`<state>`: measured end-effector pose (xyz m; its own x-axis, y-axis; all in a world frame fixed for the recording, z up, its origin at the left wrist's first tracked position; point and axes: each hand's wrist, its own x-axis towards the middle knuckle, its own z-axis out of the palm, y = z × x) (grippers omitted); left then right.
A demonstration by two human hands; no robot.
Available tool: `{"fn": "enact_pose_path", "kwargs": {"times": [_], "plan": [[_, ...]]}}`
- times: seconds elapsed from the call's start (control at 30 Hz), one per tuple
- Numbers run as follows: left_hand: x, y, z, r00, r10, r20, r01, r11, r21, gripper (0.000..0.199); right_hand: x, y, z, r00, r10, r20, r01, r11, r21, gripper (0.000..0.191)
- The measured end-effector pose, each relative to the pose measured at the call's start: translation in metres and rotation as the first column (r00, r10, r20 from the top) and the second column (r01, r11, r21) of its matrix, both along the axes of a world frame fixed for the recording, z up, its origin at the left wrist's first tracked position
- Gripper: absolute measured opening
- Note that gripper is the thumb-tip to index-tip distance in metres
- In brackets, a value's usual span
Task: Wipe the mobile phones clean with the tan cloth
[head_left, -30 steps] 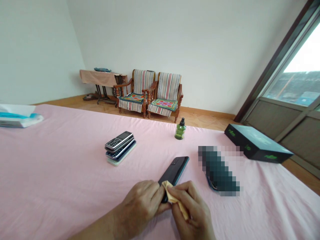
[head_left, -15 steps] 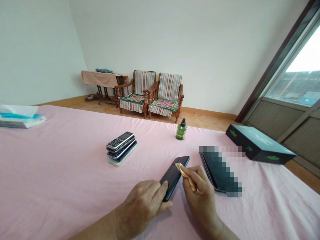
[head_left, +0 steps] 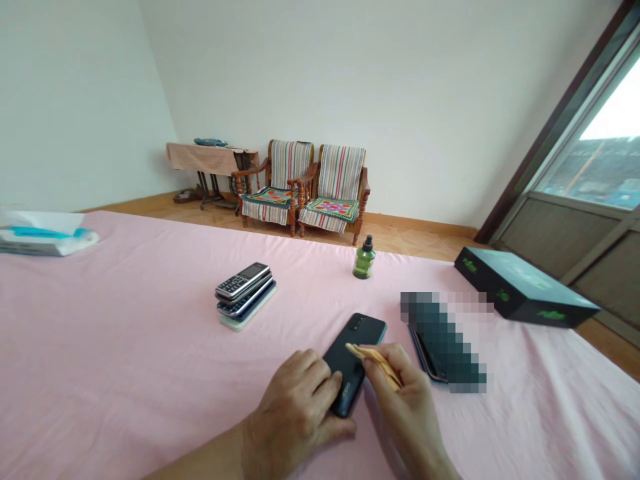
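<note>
Smartphone (head_left: 350, 343), dark, back up on a pink sheet (head_left: 150, 347), its lower end under the left hand (head_left: 293, 420), fingers closed over it. Right hand (head_left: 407, 407) pinches a yellow cloth (head_left: 377, 363), tip across the phone's back. Stack of mobile phones (head_left: 245, 297) lies apart; green bottle (head_left: 364, 259) beyond.

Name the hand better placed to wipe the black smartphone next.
Right, probably: the right hand pinches the yellow cloth over the black smartphone, while the left hand rests on it.
</note>
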<state>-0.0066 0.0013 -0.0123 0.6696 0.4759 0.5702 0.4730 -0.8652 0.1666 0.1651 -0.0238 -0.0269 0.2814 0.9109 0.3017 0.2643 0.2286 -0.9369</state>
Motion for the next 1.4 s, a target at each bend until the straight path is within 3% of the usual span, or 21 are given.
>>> {"fn": "enact_pose_path", "kwargs": {"times": [0.17,0.4,0.63,0.8,0.9,1.17,1.4], "plan": [[0.001,0.000,0.002,0.998,-0.005,-0.055,-0.008,0.974,-0.226,0.062,0.007,0.011,0.003,0.997,-0.012,-0.080,0.006,0.997,-0.081,0.025],[0.000,0.004,-0.005,0.995,-0.083,0.060,0.098,0.939,-0.328,0.036,0.016,0.020,0.001,0.998,0.034,-0.054,-0.038,0.996,-0.080,0.025],[0.001,-0.001,0.003,0.969,-0.241,0.050,0.243,0.907,-0.344,0.026,0.021,0.020,0.008,0.995,0.088,0.051,-0.087,0.996,-0.026,0.024],[-0.001,0.001,-0.003,0.990,-0.129,0.063,0.142,0.929,-0.342,0.033,0.038,0.015,0.011,0.976,0.028,0.217,-0.022,0.999,-0.031,0.021],[-0.003,0.002,-0.006,0.997,-0.072,0.035,0.079,0.934,-0.349,0.041,0.051,0.004,0.008,0.957,0.062,0.282,-0.043,0.996,-0.073,0.018],[-0.002,0.003,-0.009,0.996,-0.082,-0.028,0.069,0.944,-0.322,0.039,0.060,-0.028,-0.010,0.841,0.270,0.469,-0.265,0.961,-0.077,0.021],[0.000,0.006,-0.003,0.994,-0.097,-0.047,0.074,0.935,-0.346,0.040,0.032,-0.028,-0.001,0.667,0.395,0.632,-0.430,0.896,-0.107,0.024]]}}
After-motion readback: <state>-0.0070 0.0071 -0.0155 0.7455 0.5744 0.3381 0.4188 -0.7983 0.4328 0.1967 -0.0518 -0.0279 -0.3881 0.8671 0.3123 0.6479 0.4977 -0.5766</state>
